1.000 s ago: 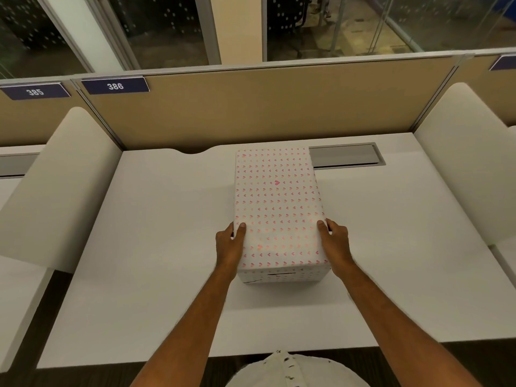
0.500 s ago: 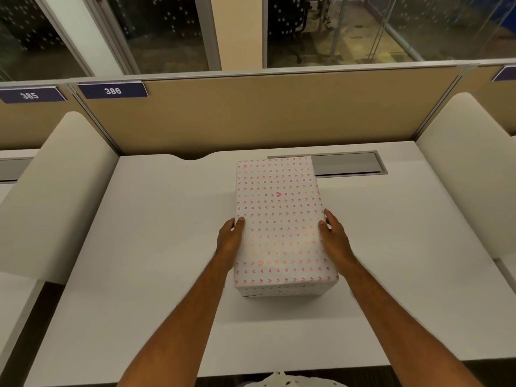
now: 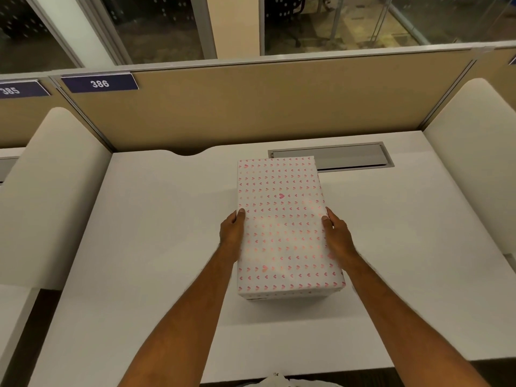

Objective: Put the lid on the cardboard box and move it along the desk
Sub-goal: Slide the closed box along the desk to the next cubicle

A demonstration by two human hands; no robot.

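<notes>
White desk [image 3: 156, 247] fills most of the view, tan partition panel [image 3: 265, 104] along its far edge, rounded white side dividers left [image 3: 50, 196] and right [image 3: 474, 174]. Blue number plate reading 386 [image 3: 99, 83] on the partition top left, part of another plate, 385 [image 3: 16, 90], further left. Grey cable hatch [image 3: 351, 156] set in the desk near the far edge, right of centre.

Cardboard box [image 3: 282, 227] in the desk middle, long side running away from me, wrapped in white paper with small pink hearts. Lid [image 3: 279, 191] is on and sits flush over the top. Far right corner of the box overlaps the cable hatch in view.

My left hand [image 3: 231, 230] presses flat on the box's left long side, thumb tip hooked over the lid's top edge. My right hand [image 3: 336, 233] mirrors it on the right long side, thumb on the lid edge. Both grips clamp the box between the palms, fingers down the sides and mostly hidden. Can't tell if the box is lifted or resting on the desk.
</notes>
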